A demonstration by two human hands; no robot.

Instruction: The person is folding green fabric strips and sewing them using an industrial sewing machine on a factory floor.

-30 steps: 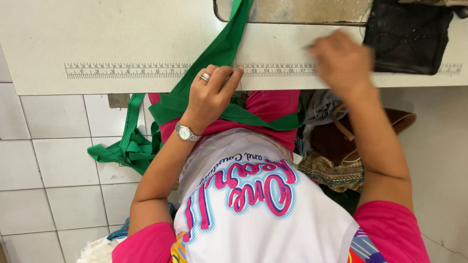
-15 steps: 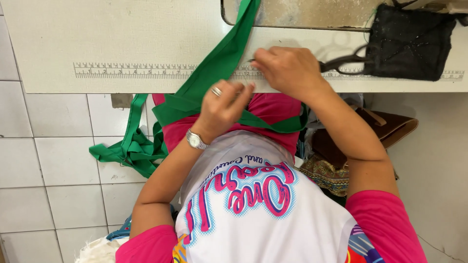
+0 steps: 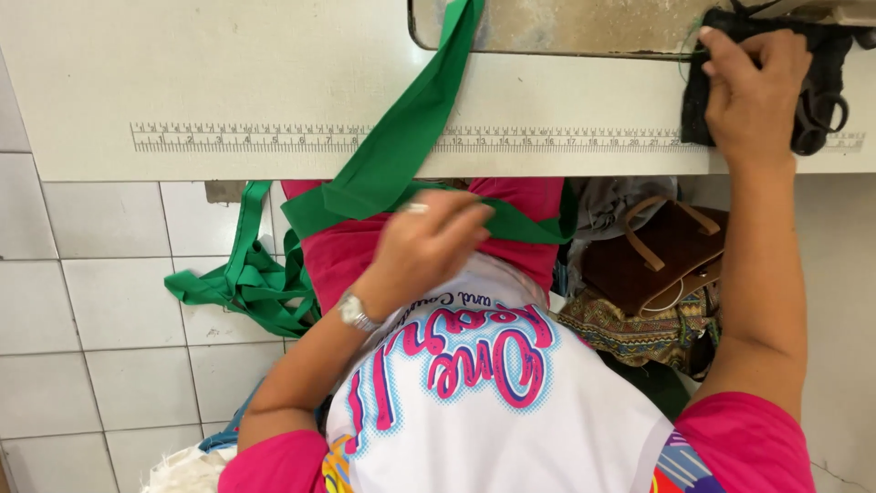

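A long green fabric strip runs from the sewing machine bed down over the white table's front edge into my lap. My left hand, with a ring and a wristwatch, is curled over the strip where it crosses my pink trousers. My right hand lies palm down on a black cloth at the table's right end. The black scissors' handles stick out beside it. Whether it still grips them is hidden.
A printed ruler runs along the table's front edge. More green strip lies bunched on the white tiled floor at my left. A brown bag and patterned cloth sit under the table at my right.
My right hand went from the strip, where it held the scissors, right to the black cloth. My left hand dropped from the table edge to my lap with the green strip.
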